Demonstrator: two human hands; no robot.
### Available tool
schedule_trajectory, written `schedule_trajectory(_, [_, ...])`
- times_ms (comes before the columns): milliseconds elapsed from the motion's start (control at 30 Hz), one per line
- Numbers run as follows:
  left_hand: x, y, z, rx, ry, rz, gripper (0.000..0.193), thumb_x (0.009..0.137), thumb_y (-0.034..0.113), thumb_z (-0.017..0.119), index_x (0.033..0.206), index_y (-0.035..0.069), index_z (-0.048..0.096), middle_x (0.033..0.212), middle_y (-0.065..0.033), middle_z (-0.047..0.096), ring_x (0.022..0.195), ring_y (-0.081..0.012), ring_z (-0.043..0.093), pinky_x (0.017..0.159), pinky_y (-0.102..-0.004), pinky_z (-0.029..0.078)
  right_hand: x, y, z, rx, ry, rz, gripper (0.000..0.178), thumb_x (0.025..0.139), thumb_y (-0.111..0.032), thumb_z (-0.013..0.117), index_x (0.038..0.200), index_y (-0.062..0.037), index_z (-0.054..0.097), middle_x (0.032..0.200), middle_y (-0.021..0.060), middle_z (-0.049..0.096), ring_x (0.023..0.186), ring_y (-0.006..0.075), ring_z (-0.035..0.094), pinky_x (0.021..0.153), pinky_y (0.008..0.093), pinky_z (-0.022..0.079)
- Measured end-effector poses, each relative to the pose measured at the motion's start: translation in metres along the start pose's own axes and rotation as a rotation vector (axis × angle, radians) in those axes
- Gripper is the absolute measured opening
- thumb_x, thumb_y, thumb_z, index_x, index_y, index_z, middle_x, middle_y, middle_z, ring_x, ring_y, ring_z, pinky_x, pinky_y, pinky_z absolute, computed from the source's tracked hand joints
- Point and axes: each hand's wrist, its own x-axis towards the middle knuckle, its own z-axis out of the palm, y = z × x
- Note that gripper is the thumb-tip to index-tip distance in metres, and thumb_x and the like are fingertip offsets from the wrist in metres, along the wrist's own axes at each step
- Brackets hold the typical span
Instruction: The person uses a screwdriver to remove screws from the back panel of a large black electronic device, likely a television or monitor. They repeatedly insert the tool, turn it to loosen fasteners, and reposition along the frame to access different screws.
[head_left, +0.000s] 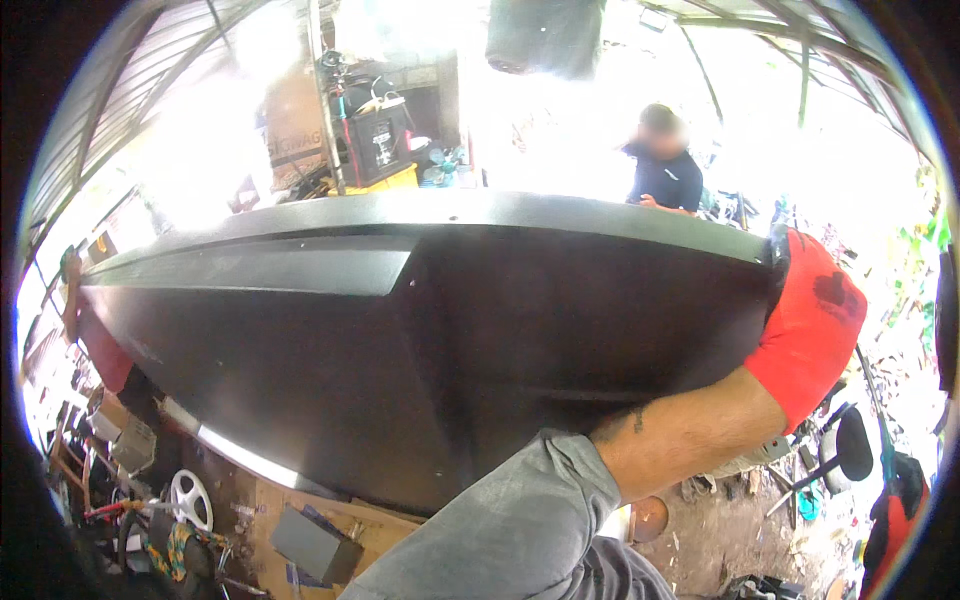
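A large dark panel (590, 310), black with a paler rim along its far edge, fills the middle of the head view, raised off the floor and tilted. My right hand (822, 310), in a red glove with a dark patch, is closed round the panel's right end; the black finger part lies against the far corner. The bare forearm and rolled grey sleeve run up to it from the lower edge. My left hand is not visible. At the panel's far left end, another person's arm (71, 295) reaches up beside the edge; that person's hand is hard to make out.
Beyond the panel stands a person in a dark shirt (668, 183). A dark box on a yellow crate (395, 180) sits at the back. Below lie a grey box (313, 542) on cardboard and a white wheel (192, 500). A red-and-black tool (900, 520) stands at the lower right.
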Motion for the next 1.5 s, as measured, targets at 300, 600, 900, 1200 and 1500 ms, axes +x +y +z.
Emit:
schedule_trajectory(300, [-0.003, 0.002, -0.008, -0.278, 0.042, 0.073, 0.025, 0.085, 0.017, 0.066, 0.107, 0.006, 0.067, 0.100, -0.0132, 0.067, 0.096, -0.0316, 0.063, 0.094, -0.0496, 0.047, -0.015, -0.002, 0.021, -0.701, 0.384, -0.427, 0.052, 0.081, -0.002, 0.065, 0.132, -0.0020, 0.056, 0.107, 0.0186, 0.060, 0.092, 0.0338, 0.060, 0.080, 0.0435, 0.047])
schedule_trajectory(600, [-0.075, 0.046, -0.005, -1.834, -0.553, -0.362, 0.034, 0.094, 0.029, 0.068, 0.117, 0.004, 0.063, 0.105, -0.0111, 0.069, 0.095, -0.0259, 0.068, 0.087, -0.0417, 0.055, -0.018, -0.036, 0.043, -0.875, 0.477, -0.386, 0.040, 0.072, -0.017, 0.078, 0.110, -0.0088, 0.067, 0.103, 0.0104, 0.062, 0.088, 0.0315, 0.062, 0.075, 0.0420, 0.051])
schedule_trajectory(900, [-0.060, 0.115, 0.066, -2.860, -0.588, -0.729, 0.026, 0.104, 0.028, 0.054, 0.113, 0.004, 0.059, 0.099, -0.0148, 0.070, 0.077, -0.0135, 0.068, 0.075, -0.0261, 0.060, -0.020, -0.034, 0.030, 0.600, 0.283, -0.047, 0.039, 0.094, -0.013, 0.064, 0.131, -0.0027, 0.059, 0.094, 0.0031, 0.066, 0.077, 0.0044, 0.055, 0.068, 0.0205, 0.046])
schedule_trajectory(1200, [-0.058, 0.126, 0.054, -2.968, -0.458, -0.823, 0.030, 0.103, 0.026, 0.056, 0.116, 0.000, 0.060, 0.107, -0.0148, 0.068, 0.089, -0.0246, 0.071, 0.081, -0.0341, 0.062, -0.044, -0.012, 0.040, -0.133, 0.413, -0.246, 0.045, 0.077, -0.001, 0.073, 0.121, -0.0011, 0.065, 0.105, 0.0148, 0.065, 0.093, 0.0239, 0.063, 0.082, 0.0339, 0.049])
schedule_trajectory(1500, [-0.056, 0.118, 0.065, -3.055, -0.505, -0.776, 0.036, 0.101, 0.027, 0.057, 0.125, 0.000, 0.059, 0.109, -0.0131, 0.069, 0.096, -0.0296, 0.071, 0.088, -0.0397, 0.061, -0.054, -0.048, 0.045, 0.597, 0.429, 0.183, 0.049, 0.080, -0.003, 0.077, 0.127, -0.0033, 0.060, 0.104, 0.0052, 0.059, 0.086, 0.0129, 0.057, 0.075, 0.0292, 0.049])
